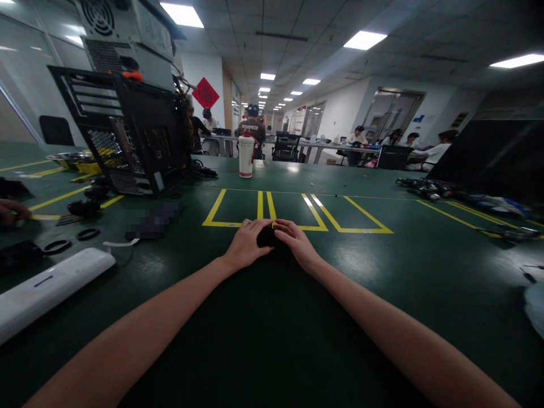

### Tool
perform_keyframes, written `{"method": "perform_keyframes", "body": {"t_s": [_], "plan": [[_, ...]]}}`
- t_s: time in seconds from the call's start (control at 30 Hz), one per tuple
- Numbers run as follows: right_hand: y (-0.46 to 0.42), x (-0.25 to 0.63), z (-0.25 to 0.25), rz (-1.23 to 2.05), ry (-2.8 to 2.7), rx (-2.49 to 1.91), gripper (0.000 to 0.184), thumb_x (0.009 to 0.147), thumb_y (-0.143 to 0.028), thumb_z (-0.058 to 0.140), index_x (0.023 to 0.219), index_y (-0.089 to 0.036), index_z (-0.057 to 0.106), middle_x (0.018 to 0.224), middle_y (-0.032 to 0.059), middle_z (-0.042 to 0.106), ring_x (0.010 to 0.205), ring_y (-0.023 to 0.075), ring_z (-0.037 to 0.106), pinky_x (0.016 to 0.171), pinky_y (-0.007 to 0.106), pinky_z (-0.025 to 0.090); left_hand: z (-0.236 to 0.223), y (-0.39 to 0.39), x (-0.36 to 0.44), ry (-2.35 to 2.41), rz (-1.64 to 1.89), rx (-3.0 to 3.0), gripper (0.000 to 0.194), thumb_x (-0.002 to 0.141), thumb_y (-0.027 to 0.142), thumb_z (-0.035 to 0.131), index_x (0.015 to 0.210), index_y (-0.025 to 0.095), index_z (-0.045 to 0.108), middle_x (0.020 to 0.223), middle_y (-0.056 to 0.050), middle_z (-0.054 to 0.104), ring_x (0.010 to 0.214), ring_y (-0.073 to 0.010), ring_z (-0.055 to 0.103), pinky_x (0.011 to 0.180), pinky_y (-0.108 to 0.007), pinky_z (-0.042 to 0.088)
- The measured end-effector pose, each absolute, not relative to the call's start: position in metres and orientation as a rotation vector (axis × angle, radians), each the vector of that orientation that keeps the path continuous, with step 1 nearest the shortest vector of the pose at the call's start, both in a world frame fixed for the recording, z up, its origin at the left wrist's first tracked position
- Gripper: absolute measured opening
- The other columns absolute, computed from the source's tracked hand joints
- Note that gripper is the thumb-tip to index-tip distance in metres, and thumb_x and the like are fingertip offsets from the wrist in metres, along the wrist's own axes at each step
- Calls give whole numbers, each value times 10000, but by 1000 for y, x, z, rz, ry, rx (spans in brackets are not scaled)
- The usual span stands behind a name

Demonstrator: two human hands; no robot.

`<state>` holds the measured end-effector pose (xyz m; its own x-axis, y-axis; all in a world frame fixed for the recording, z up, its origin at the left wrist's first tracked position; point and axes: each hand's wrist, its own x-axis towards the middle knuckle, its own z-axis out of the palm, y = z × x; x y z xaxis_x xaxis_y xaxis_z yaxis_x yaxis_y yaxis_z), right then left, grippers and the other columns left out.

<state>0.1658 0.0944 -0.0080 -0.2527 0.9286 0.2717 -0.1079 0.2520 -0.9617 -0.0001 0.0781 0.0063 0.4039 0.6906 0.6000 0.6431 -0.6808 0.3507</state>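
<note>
Both of my arms reach forward over the dark green table (272,340). My left hand (246,243) curves around a small black object (265,237), its thumb along the near side and its fingers over the top. From the other side, my right hand (298,241) holds the same object with bent fingers. The object is dark and partly covered, so its kind does not show. It is at the near edge of the yellow tape marks (260,205).
An open black computer case (140,133) stands at the left with a power supply on top. A white cup (245,156) stands farther back. Left lie a white power strip (55,289) and black rings (57,246). Another person's hand (12,212) shows at the left edge. Cables (425,188) lie right.
</note>
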Motion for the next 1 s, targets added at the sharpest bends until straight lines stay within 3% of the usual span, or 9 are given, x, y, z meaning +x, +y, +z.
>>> {"method": "perform_keyframes", "body": {"t_s": [0.13, 0.4, 0.53, 0.67, 0.77, 0.9, 1.0], "plan": [[95, 165, -9, 1216, -1518, -880, 274, 733, -327, 551, 983, -213, 540, 1010, 38, 580, 962, 158, 525, 902, 348, 384, 7, 78, 0, 1231, 1157, 2584, 573, 660, 230, 677, 1172, 215, 420, 1142, -38, 526, 966, -219, 472, 830, -366, 384], [92, 165, -8, 1218, -1477, -709, 376, 620, -131, 624, 959, -234, 499, 993, 3, 548, 1001, 157, 513, 929, 348, 357, 5, 80, 0, 1230, 1153, 2601, 581, 652, 230, 682, 1170, 202, 422, 1134, -41, 531, 959, -217, 471, 831, -360, 384], [93, 165, -8, 1155, -1535, -830, 423, 677, -235, 611, 1081, -251, 487, 1124, 29, 505, 1074, 174, 472, 961, 361, 333, 5, 80, 0, 1247, 1144, 2591, 592, 650, 228, 683, 1177, 216, 416, 1143, -37, 524, 958, -221, 469, 828, -367, 388], [95, 165, -9, 1185, -1616, -836, 323, 752, -298, 528, 1068, -232, 515, 1056, 42, 558, 997, 171, 516, 929, 373, 369, 6, 80, 0, 1232, 1150, 2587, 583, 655, 222, 678, 1176, 213, 416, 1145, -35, 522, 965, -217, 464, 839, -364, 384], [93, 164, -7, 1201, -1586, -780, 298, 715, -236, 565, 1011, -228, 529, 1040, 29, 560, 989, 167, 519, 923, 365, 381, 6, 79, 0, 1226, 1151, 2579, 576, 655, 218, 677, 1170, 215, 420, 1141, -34, 522, 970, -218, 464, 840, -367, 383], [88, 162, -2, 1218, -1508, -706, 407, 623, -138, 624, 1002, -227, 507, 1051, 20, 547, 1032, 165, 501, 953, 352, 356, 6, 79, 1, 1238, 1152, 2571, 578, 651, 216, 677, 1169, 221, 420, 1119, -34, 530, 961, -224, 470, 824, -375, 389], [87, 162, -1, 1219, -1506, -792, 413, 638, -182, 630, 1028, -222, 502, 1103, 37, 529, 1059, 176, 491, 950, 358, 355, 6, 79, 0, 1239, 1149, 2581, 577, 655, 227, 674, 1172, 213, 418, 1122, -40, 529, 953, -224, 473, 815, -371, 392]]}}
